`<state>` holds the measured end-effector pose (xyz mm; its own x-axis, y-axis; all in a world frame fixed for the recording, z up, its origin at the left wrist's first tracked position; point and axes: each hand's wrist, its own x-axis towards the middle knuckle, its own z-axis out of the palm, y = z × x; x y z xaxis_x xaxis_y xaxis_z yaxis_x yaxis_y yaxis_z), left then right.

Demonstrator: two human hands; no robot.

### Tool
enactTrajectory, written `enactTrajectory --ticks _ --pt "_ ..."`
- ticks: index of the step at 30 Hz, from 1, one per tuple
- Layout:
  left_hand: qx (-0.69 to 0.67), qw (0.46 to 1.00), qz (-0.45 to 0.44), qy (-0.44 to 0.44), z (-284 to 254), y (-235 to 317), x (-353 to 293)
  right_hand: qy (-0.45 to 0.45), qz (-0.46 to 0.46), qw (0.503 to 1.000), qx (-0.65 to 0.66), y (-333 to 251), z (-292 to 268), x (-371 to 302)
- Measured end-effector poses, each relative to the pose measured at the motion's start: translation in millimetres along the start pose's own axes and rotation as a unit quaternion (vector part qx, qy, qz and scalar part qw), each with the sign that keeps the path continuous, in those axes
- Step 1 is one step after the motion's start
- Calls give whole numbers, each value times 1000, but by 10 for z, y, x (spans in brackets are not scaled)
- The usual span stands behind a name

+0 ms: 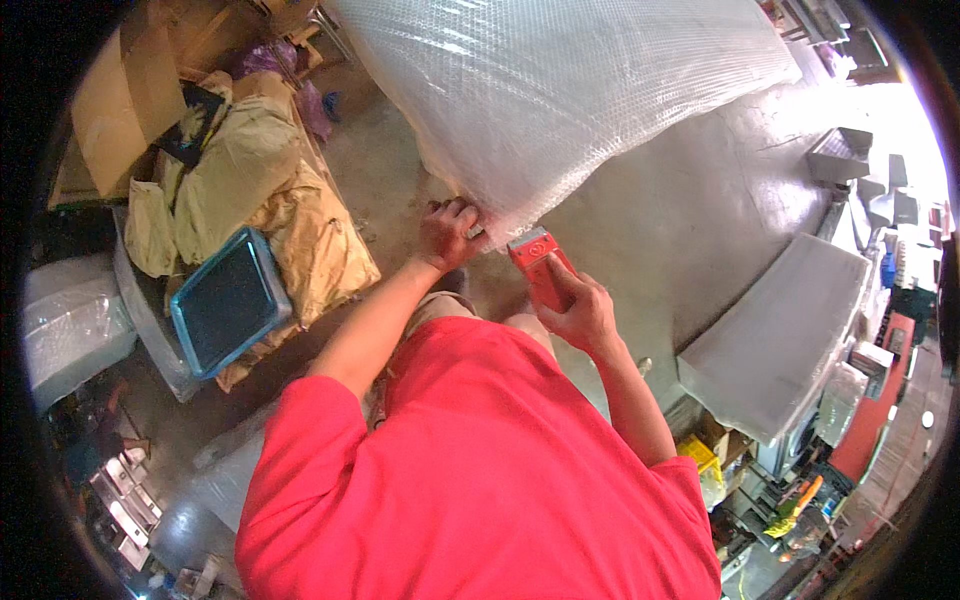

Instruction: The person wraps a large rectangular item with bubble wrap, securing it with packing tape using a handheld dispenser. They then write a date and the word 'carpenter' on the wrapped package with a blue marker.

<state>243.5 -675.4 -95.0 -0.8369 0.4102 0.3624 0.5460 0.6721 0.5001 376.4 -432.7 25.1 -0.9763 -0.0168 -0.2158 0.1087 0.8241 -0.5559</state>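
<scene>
A large flat bundle in bubble wrap (570,90) reaches from the far side down to a narrow near corner in front of me. My left hand (447,234) has its fingers curled at that corner, pinching the wrap's edge. Just right of the corner, my right hand (580,308) grips a red tape dispenser (540,262), its grey front edge pointing up towards the wrap. A small gap seems to lie between dispenser and wrap. What sits inside the bubble wrap cannot be made out.
To the left, brown paper and cloth (245,150) cover a stack, with a blue-rimmed dark tray (230,303) on it. A cardboard sheet (120,110) stands behind. On the right are a grey wrapped slab (775,335), a grey bin (840,153) and cluttered goods. Concrete floor (690,190) lies between.
</scene>
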Motion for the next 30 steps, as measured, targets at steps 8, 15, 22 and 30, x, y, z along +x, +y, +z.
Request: enactTrajectory --ticks 8,15,22,30 --pt "-36 990 -110 75 317 258 -40 49 -12 999 -19 257 507 140" --pt "-186 978 -93 26 202 31 -67 43 -37 997 -47 294 491 252" --pt "-108 987 -105 54 316 172 -7 111 -83 990 -12 302 510 174" --pt "-264 962 -74 -16 174 -101 -208 105 -92 990 -35 403 663 392"
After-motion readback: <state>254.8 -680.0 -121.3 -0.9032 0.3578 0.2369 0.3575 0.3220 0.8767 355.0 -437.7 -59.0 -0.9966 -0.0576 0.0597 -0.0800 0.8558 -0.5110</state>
